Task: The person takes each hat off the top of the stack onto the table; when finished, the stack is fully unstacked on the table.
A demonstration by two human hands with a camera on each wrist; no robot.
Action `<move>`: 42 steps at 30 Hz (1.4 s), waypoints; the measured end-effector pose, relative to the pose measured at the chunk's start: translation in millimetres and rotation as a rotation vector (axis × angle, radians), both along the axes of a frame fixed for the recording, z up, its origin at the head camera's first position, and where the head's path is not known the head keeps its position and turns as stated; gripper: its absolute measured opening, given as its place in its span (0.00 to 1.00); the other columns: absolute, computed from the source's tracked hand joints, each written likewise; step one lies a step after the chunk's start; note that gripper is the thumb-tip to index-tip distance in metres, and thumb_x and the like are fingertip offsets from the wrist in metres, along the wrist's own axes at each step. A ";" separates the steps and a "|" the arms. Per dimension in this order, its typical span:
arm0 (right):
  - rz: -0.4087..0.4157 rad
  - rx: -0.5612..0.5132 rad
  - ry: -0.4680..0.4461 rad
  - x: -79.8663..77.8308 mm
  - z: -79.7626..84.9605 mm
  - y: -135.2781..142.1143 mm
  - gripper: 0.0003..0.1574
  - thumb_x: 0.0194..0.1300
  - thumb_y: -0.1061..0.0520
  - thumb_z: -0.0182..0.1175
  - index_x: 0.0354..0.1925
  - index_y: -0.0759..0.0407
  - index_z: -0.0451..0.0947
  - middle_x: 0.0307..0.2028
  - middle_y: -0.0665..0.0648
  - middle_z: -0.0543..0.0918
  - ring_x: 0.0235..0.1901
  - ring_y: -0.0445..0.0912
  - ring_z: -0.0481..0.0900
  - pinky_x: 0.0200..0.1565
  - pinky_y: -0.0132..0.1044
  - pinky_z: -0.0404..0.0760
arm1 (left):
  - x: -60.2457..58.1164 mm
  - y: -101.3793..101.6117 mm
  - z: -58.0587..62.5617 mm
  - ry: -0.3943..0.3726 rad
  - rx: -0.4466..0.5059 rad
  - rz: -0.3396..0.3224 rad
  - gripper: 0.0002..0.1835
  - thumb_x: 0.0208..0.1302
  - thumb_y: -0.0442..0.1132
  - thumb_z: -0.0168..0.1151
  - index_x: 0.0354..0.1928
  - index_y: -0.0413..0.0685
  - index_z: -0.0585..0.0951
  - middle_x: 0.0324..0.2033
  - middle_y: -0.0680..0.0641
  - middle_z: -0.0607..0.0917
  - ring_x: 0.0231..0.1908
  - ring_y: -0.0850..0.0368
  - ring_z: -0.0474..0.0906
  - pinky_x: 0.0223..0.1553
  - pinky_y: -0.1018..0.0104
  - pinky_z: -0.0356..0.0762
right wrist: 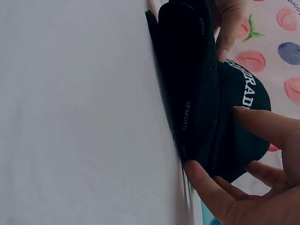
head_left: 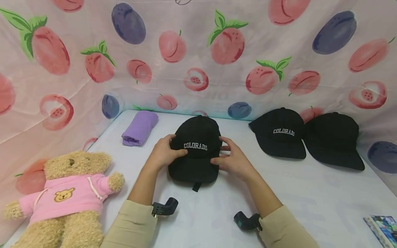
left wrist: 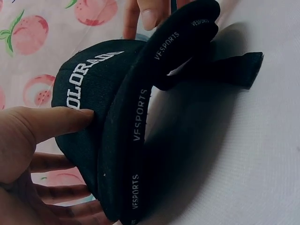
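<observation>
A black baseball cap [head_left: 196,137] with white COLORADO lettering is held upright between both hands, its brim toward me. My left hand [head_left: 162,151] grips its left side, thumb on the front panel near the lettering and fingers around the side. At the opposite side my right hand [head_left: 234,158] holds the cap, thumb near where the brim meets the crown. A short strap [head_left: 196,187] pokes out below the brim. Both wrist views show VESPORTS tape inside the cap [left wrist: 89,89]; in the right wrist view, one right-hand finger [right wrist: 206,180] touches the cap's lower edge.
Two more black caps [head_left: 279,137] [head_left: 333,141] sit side by side at the back right, the nearer one lettered COLORADO. A folded purple cloth [head_left: 141,127] lies at back left. A teddy bear [head_left: 69,196] in pink lies front left. A colourful book [head_left: 383,229] shows at the right edge.
</observation>
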State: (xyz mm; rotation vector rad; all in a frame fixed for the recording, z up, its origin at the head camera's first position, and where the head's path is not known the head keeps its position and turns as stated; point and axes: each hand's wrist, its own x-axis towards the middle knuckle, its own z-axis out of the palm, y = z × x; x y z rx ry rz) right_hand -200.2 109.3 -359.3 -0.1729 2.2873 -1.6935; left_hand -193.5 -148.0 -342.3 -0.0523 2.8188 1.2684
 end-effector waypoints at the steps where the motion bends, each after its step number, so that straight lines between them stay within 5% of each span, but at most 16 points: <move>1: 0.001 0.008 0.002 0.0 0.1 -0.5 0.58 0.62 0.61 0.72 0.81 0.48 0.52 0.74 0.68 0.64 0.65 0.63 0.76 0.58 0.54 0.84 | 0.1 -0.1 0.4 0.000 0.002 0.000 0.44 0.62 0.48 0.71 0.76 0.38 0.65 0.72 0.30 0.69 0.74 0.35 0.63 0.74 0.39 0.60; 22: -0.073 0.106 0.082 0.0 1.3 -6.3 0.56 0.62 0.61 0.72 0.80 0.47 0.54 0.71 0.67 0.68 0.61 0.62 0.80 0.50 0.45 0.85 | 1.9 4.4 6.2 0.009 0.071 0.014 0.44 0.62 0.47 0.72 0.76 0.39 0.66 0.72 0.32 0.71 0.73 0.36 0.66 0.73 0.39 0.64; 42: -0.147 0.158 0.128 0.9 8.9 -7.3 0.52 0.66 0.56 0.69 0.79 0.43 0.55 0.70 0.63 0.70 0.58 0.57 0.81 0.55 0.51 0.82 | 5.8 9.5 17.6 0.046 0.048 0.011 0.44 0.62 0.48 0.71 0.76 0.38 0.65 0.70 0.32 0.73 0.72 0.37 0.68 0.72 0.40 0.66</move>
